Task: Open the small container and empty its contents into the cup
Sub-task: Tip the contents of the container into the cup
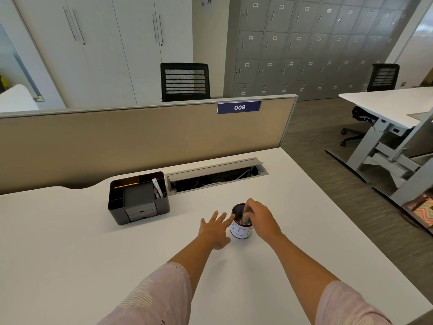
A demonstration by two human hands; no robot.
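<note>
l hand (214, 227) open, fingers spread by cup (241, 229) | r hand (260, 216) pinching small container (246, 218) over cup

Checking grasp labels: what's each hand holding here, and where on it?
Right hand pinches a small blurred object over the cup mouth; the grip point can't be made out. Left hand is spread open beside the cup, fingertips at its rim, holding nothing.

Black organizer (139, 202), perhaps pens inside.
</note>
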